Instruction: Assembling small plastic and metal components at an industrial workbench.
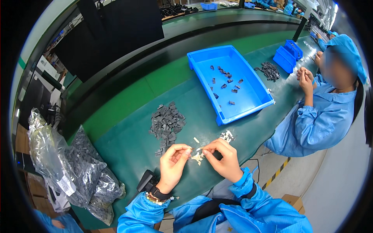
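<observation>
Your left hand and right hand meet just above the near edge of the dark green counter, both pinched with fingertips closed on a tiny pale part held between them; what exactly it is, is too small to tell. Keep your grip light and at the tips, I'd say, and keep the work low over the counter so a slip drops it among the small whitish plastic bits lying right under your fingers. More white bits sit just beyond your right hand.

Further in lies the loose heap of small dark grey plastic blocks, squarish and matte. At the left edge, clear plastic bags of the same grey pieces slump together. Toward the far side, the shallow bright blue plastic tray holds a scatter of dark pieces. A co-worker in a light blue smock works at the right end.
</observation>
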Tool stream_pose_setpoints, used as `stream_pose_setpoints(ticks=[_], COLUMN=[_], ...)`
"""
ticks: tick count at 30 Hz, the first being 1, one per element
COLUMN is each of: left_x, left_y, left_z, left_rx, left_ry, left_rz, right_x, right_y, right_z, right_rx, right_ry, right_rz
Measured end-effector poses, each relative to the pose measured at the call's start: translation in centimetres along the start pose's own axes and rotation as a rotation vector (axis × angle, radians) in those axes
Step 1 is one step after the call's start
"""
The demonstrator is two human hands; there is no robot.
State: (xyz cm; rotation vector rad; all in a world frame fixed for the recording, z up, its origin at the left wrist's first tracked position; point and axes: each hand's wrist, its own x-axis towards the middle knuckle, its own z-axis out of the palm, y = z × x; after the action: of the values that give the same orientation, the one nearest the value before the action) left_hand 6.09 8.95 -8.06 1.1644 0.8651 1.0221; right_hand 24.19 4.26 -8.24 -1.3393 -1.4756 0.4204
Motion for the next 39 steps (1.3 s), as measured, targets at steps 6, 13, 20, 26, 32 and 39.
stream_pose_setpoints(ticks=[6,13,20,26,32,39], left_x=[-0.2,-0.5,0.0,-0.8,-0.8,-0.6], left_y=[1.3,0.7,1.2,0.0,-0.2,-0.1], left_z=[0.1,0.2,0.1,0.2,0.2,0.1], left_rx=[0.652,0.663,0.544,0.177,-0.042,0.072], left_ry=[-0.15,-0.163,-0.194,-0.135,-0.179,-0.168], left_rz=[0.561,0.576,0.546,0.142,0.07,0.114], right_x=[-0.6,-0.4,-1.1,-1.3,-1.3,-0.9], right_y=[0.6,0.6,1.0,1.0,0.9,0.5], right_z=[-0.5,-1.0,-0.4,-0.5,-0.4,-0.4], right_rx=[0.414,0.481,0.555,0.54,0.481,0.41], right_ry=[-0.177,-0.267,-0.177,-0.21,-0.196,-0.21], right_rz=[0.239,0.215,0.277,0.261,0.209,0.139])
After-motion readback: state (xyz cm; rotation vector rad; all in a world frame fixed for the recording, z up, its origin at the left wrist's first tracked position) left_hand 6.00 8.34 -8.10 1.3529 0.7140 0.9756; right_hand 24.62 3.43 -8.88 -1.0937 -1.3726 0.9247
